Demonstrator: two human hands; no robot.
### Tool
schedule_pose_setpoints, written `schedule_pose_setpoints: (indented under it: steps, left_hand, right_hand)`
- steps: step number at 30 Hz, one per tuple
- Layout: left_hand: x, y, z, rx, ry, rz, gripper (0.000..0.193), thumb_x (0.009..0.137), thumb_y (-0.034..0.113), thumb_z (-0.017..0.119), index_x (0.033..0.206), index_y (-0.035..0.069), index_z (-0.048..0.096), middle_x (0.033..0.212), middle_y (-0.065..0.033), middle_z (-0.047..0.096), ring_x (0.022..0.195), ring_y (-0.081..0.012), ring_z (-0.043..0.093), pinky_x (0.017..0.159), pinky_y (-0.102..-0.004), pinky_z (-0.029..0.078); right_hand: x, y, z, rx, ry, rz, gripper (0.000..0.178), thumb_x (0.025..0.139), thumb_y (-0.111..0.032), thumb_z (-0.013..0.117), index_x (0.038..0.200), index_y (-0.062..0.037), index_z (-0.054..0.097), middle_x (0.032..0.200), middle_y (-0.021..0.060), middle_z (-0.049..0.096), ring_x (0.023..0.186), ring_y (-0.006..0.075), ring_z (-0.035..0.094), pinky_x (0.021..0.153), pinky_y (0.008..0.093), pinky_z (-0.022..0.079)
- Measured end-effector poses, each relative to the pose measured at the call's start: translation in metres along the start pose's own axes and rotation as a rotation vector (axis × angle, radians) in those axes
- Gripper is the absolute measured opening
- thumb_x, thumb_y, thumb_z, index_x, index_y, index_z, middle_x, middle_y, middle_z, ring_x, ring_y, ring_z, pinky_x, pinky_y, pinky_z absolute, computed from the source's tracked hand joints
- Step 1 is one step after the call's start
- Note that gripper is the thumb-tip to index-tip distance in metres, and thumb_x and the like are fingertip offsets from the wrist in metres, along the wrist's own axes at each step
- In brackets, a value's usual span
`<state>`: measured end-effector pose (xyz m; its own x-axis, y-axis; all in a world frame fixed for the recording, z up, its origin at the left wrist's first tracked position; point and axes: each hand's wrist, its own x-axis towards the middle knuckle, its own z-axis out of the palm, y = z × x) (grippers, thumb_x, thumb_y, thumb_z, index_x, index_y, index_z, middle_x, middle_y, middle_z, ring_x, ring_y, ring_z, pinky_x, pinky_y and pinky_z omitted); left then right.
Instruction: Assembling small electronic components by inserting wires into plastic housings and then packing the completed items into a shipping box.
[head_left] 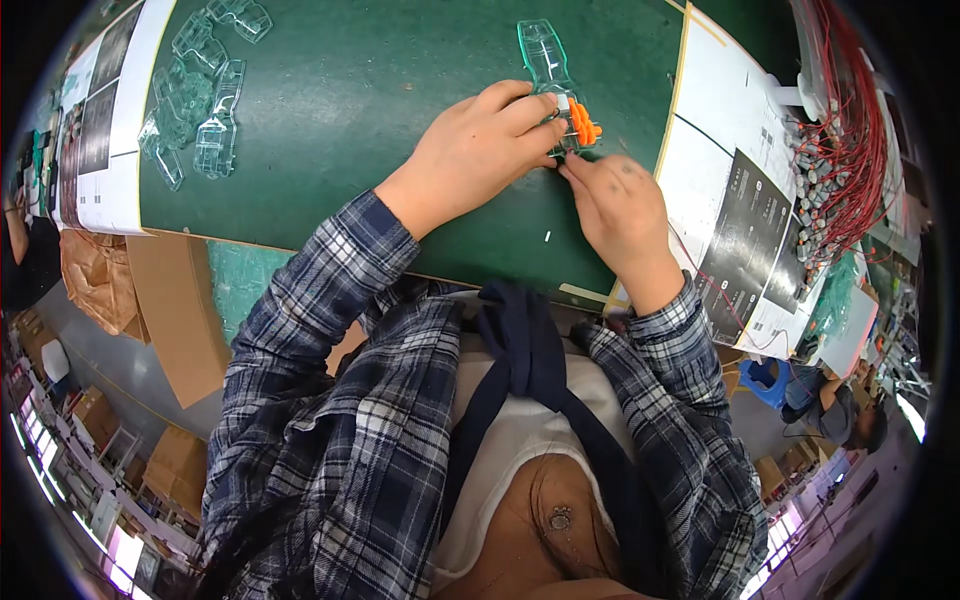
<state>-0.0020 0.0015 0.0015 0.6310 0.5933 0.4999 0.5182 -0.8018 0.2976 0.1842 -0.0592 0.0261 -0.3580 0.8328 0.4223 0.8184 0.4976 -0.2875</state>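
Two hands [480, 150] [622, 210], one orange part [584, 122], at least six clear shells [217, 125].

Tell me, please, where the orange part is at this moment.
In the head view, the orange part is above and right of centre, at the held clear shell, right of the left hand and just above the right hand.

The clear shell [543, 56] is glossy, see-through plastic; the orange piece [584, 122] in it looks like opaque plastic. The worktop [400, 65] is smooth with a dull sheen. Red wires [868, 185] look plastic-coated, the plaid sleeves [318, 275] matt woven cloth, the carton [178, 318] matt cardboard.
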Motion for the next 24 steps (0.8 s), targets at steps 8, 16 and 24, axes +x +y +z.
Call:
schedule_pose_setpoints:
  steps: [8, 16, 24]
  left_hand:
    - [0.0, 0.009, 0.001, -0.005, -0.031, -0.063, 0.036, 0.079, 0.022, 0.073, 0.113, 0.014, 0.065, 0.122, -0.001, 0.057, 0.118, -0.0233, 0.054, 0.091, -0.0308, 0.05]
    - [0.008, 0.006, 0.003, 0.008, 0.033, -0.05, 0.029, 0.077, 0.025, 0.073, 0.102, 0.013, 0.066, 0.113, -0.0028, 0.058, 0.106, -0.0233, 0.057, 0.084, -0.0326, 0.051]
    - [0.014, 0.025, 0.023, 0.048, 0.16, -0.219, 0.017, 0.079, 0.031, 0.067, 0.086, 0.016, 0.066, 0.096, -0.0064, 0.057, 0.091, -0.0253, 0.053, 0.089, -0.0421, 0.043]
  right_hand:
    - [-0.005, 0.016, -0.01, 0.424, -0.076, 0.518, 0.009, 0.078, -0.002, 0.073, 0.086, -0.0027, 0.07, 0.079, 0.0055, 0.063, 0.067, 0.0195, 0.057, 0.062, 0.0286, 0.046]
    - [-0.016, 0.002, 0.007, 0.058, 0.097, 0.207, 0.01, 0.078, -0.005, 0.073, 0.088, -0.0065, 0.07, 0.079, 0.0025, 0.064, 0.071, 0.0213, 0.058, 0.066, 0.0305, 0.047]
    - [0.055, -0.008, -0.049, 0.26, -0.039, 0.133, 0.018, 0.082, -0.001, 0.064, 0.099, 0.0002, 0.07, 0.1, 0.0099, 0.068, 0.089, 0.0227, 0.06, 0.082, 0.0324, 0.048]
